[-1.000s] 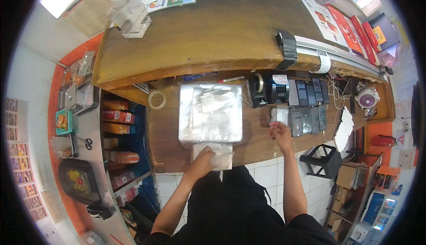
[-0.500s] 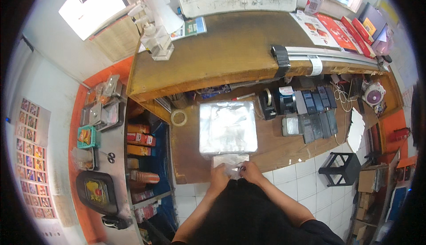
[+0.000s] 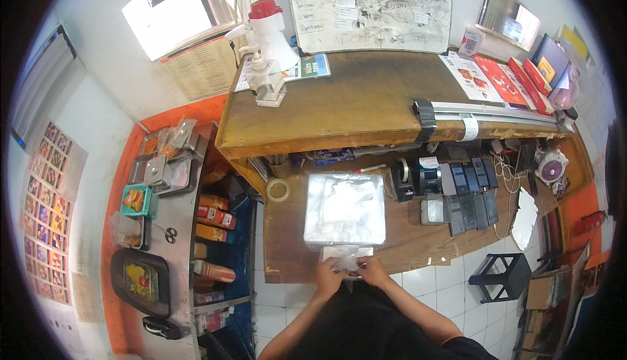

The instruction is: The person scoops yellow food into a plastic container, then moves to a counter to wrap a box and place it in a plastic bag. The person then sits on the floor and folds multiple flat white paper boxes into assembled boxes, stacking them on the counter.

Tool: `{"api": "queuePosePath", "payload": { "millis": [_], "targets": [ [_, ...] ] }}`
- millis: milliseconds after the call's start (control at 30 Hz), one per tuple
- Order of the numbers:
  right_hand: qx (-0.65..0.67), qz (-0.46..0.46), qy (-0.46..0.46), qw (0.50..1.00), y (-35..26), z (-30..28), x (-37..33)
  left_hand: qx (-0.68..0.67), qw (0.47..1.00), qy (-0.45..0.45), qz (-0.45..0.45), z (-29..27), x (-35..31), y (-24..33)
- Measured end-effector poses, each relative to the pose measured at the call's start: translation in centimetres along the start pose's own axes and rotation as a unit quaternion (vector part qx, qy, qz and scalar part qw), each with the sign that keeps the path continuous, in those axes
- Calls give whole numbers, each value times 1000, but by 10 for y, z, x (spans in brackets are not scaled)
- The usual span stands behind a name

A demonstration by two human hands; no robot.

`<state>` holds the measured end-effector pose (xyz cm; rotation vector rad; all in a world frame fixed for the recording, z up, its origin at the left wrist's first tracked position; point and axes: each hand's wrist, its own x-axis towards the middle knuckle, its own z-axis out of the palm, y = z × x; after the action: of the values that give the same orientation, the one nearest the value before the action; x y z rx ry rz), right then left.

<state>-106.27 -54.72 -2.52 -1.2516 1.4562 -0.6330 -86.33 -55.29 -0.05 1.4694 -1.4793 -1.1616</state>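
My left hand [image 3: 330,275] and my right hand [image 3: 372,272] are close together at the desk's front edge. Between them is a small crumpled piece of clear plastic [image 3: 348,259], perhaps a bag; the fingers of both hands are closed on it. Part of a pale flat piece [image 3: 364,251] shows beneath the plastic. Just beyond my hands lies a shiny stack of clear plastic sheets or bags [image 3: 345,229], flat on the wooden desk [image 3: 285,249].
Right of the stack stand a tape dispenser [image 3: 402,180], a small black printer [image 3: 428,176] and several phones [image 3: 470,206]. A tape roll [image 3: 278,191] lies left. A black stool [image 3: 501,276] is at the right; a steel counter [image 3: 176,213] holds trays and scissors [image 3: 170,234].
The view has tilted up, so the desk sits lower in the picture. My hands stay together at the plastic, with slightly shifted fingers; the stack has not moved on the desk.
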Motion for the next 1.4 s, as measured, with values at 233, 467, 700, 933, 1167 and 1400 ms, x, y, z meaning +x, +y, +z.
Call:
{"api": "queuePosePath", "payload": {
  "millis": [233, 467, 700, 933, 1167, 1400],
  "targets": [
    [-2, 17, -33, 999, 8, 8, 14, 7, 997, -4, 75, -1, -2, -10],
    [-5, 25, -37, 999, -9, 11, 10, 40, 998, 45, 22, -1, -1, -12],
    [27, 18, 29, 999, -4, 21, -1, 267, 962, -20, 52, -12, -7, 21],
    [-44, -72, 122, 989, -8, 11, -14, 135, 988, -73, 7, -3, 2, -26],
    [61, 29, 55, 996, 21, 3, -14, -10, 993, -90, -70, 1, 1, 6],
    [214, 72, -4, 974, 21, -4, -20, -82, 994, -41, -57, 13, -7, -7]
  ]
}}
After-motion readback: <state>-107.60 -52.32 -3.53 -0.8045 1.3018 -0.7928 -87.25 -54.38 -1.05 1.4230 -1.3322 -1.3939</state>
